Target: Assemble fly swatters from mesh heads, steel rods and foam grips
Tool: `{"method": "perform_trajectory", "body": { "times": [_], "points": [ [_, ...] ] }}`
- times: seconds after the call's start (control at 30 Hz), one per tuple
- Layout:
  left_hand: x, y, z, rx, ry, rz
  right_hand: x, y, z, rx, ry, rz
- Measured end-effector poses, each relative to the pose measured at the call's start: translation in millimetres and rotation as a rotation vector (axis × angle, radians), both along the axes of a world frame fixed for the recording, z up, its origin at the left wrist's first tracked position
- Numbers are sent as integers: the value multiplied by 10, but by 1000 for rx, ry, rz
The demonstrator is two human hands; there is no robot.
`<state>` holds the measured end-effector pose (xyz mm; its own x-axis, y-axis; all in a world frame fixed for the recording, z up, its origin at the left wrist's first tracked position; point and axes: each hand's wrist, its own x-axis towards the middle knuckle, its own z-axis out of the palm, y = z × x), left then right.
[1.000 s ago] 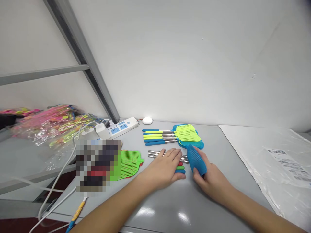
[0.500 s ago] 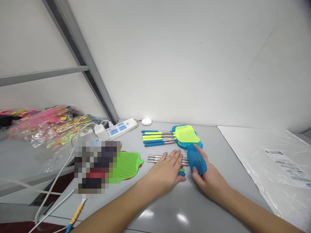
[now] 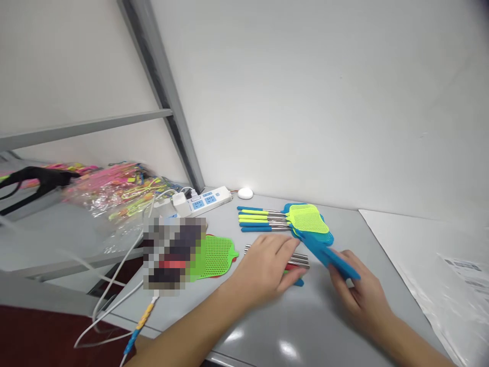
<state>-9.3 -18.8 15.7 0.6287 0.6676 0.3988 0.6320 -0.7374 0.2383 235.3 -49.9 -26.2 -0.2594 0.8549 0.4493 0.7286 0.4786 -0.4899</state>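
At your far left, glossy, crinkled clear bags (image 3: 101,191) hold pink and yellow plastic pieces. Next come the smooth white power strip (image 3: 209,201) and a flat green swatter head (image 3: 217,257), finely perforated, lying over a red one. Your left hand (image 3: 263,267) arches over slim, shiny metal rods (image 3: 301,259) on the table, fingers loosely bent and thumb apart; you cannot tell whether it grips anything. Behind it lie swatters with yellow and blue handles (image 3: 254,218). Your right hand (image 3: 361,293) pinches a thin blue swatter head (image 3: 324,254), turned edge-on, between thumb and fingers. Farthest right spreads wrinkled white plastic sheeting (image 3: 416,255).
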Motion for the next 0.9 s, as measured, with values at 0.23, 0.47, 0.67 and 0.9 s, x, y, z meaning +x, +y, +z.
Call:
{"method": "perform_trajectory", "body": {
  "times": [0.23, 0.47, 0.67, 0.9],
  "points": [
    [-174, -406, -31, 266, -15, 114, -32, -120, 209, 457, -317, 170],
    [-141, -675, -162, -235, -673, 293, -679, -171, 662, 109, -18, 65],
    [-381, -728, -203, -646, -898, 149, -1417, 124, 613, -86, -84, 264],
    [-1118, -910, -401, -311, -456, 192, -1883, 681, 397, -205, -286, 484]
  ]
}}
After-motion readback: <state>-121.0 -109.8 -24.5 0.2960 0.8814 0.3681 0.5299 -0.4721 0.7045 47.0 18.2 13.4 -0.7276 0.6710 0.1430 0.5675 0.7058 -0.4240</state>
